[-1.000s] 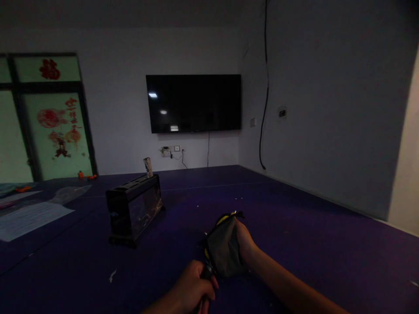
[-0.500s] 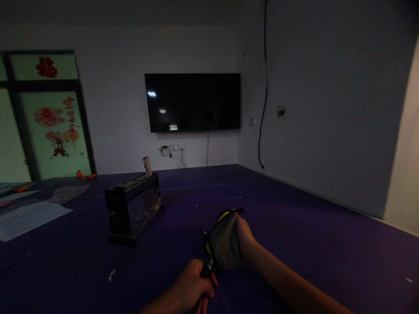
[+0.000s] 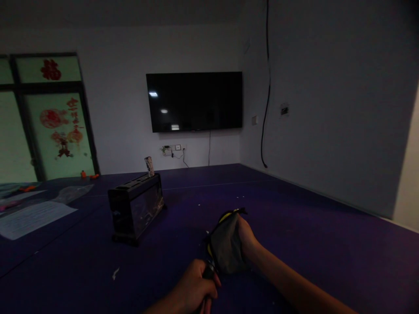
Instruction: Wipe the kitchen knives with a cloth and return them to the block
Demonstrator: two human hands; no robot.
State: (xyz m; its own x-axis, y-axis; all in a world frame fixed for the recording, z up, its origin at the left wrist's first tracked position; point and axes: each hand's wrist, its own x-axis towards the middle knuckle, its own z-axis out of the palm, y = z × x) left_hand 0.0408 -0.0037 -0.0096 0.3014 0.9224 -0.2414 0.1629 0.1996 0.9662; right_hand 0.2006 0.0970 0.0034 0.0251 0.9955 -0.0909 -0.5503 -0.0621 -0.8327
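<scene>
My left hand point(image 3: 200, 285), at the bottom centre, is wrapped round a black handle point(image 3: 208, 271) with a short shiny metal part at its front. What kind of tool it is I cannot make out. This metal part meets the lower left edge of a grey fabric pouch point(image 3: 227, 246) with yellow and black trim. My right hand point(image 3: 247, 237) grips the pouch from its right side, fingers mostly hidden behind the cloth. Left of both hands stands a long black box point(image 3: 137, 207), like a toaster with a clear side panel. A speckled, pale flat piece point(image 3: 149, 166) sticks up from its far end.
The dark purple surface point(image 3: 294, 261) carries small white scraps point(image 3: 115, 273). Printed paper point(image 3: 36, 218), a clear plastic bag point(image 3: 73, 193) and orange items point(image 3: 88, 175) lie to the left. A television point(image 3: 196, 102) and a hanging black cable point(image 3: 267, 96) are on the walls.
The view has turned slightly left, so the room and the black box sit a little further right. Both hands keep their holds, with hardly any other movement.
</scene>
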